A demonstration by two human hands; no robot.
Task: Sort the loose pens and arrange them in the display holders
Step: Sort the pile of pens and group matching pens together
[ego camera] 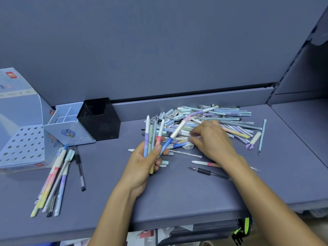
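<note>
At frame centre, left hand point(143, 162) grips a fanned bundle of pens point(150, 132), gathered for sorting; right hand point(213, 139) works the loose pile point(230, 116), fingers apparently pinching one pen. Blue divided holder point(69, 126) and black mesh holder point(101, 121) stand centre-left.

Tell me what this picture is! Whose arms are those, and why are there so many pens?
There is no machine here. A person wears a camera on their head, so you see their own two arms from above, just as they do. On the blue-grey shelf lies a big pile of pens with loose caps mixed in. The left hand grips a bunch of pens. The right hand reaches into the pile; I cannot tell whether its fingers have caught a pen. To the left stand a black mesh cup, a light blue holder and a box with holes. No pens show inside them. A few more pens lie side by side in front.
</note>
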